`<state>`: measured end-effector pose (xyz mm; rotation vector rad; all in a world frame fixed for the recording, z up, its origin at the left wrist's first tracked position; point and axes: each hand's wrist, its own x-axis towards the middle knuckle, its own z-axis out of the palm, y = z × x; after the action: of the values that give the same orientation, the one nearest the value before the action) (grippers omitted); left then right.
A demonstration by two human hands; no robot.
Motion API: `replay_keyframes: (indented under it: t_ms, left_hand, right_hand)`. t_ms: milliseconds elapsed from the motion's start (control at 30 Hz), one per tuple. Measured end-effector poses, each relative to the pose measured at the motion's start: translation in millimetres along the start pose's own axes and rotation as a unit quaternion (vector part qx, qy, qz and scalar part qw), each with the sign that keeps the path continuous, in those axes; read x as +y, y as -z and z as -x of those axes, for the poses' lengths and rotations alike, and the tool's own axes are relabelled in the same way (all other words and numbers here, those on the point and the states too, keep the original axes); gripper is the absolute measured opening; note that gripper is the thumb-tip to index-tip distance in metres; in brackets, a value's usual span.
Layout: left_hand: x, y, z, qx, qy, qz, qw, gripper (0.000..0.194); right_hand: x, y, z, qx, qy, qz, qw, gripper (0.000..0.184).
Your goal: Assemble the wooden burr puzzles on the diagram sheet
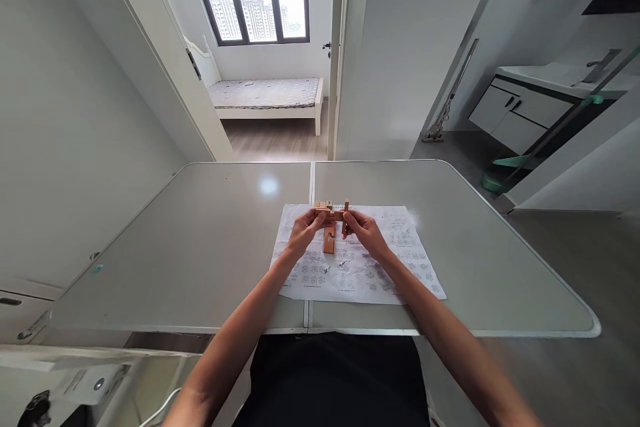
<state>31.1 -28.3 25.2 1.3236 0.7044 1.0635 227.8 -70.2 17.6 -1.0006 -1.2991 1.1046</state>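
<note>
My left hand [303, 229] is closed on a small wooden block [324, 211]. Close beside it, my right hand [365, 228] pinches another wooden block [347, 205], which stands upright between the fingers. The two pieces meet or nearly meet between my hands; whether they interlock I cannot tell. Just below, a reddish-brown wooden block [329, 240] with a notch lies on a printed sheet [360, 280]. More light wooden pieces sit behind my left fingers, partly hidden. The sheet carries rows of small line diagrams.
A grey table [225, 247] with a seam down its middle bears the sheet. Two small dark-and-white bits lie on the paper near its front. Beyond the table are an open doorway, a bed [270, 93] and a window. A sink cabinet [525, 107] and a mop [453, 93] are at the right.
</note>
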Motion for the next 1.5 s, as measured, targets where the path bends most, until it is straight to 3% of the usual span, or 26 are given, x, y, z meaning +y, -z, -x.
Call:
replay_keyframes:
  t_ms: [233,767,1233,1500]
  left_hand:
    - [-1.1,-0.1,-1.6,-0.015,0.001,-0.025,1.0,0.041]
    - [5.3,-6.1,1.6,-0.027,-0.004,-0.007,1.0,0.044]
    - [4.9,-14.7,3.7,0.009,-0.004,-0.006,1.0,0.044]
    - [10.2,-13.8,4.7,0.0,-0.005,-0.03,1.0,0.04]
  right_hand:
    - [6.1,3.8,-1.9,-0.049,-0.026,-0.012,0.998,0.059]
    - [-1.3,4.4,0.4,-0.049,-0.033,-0.032,0.998,0.055]
    - [-2.4,-4.0,-1.2,-0.023,-0.028,-0.057,0.998,0.056]
    - [-9.1,-5.3,-0.3,-0.058,-0.031,-0.052,0.996,0.06]
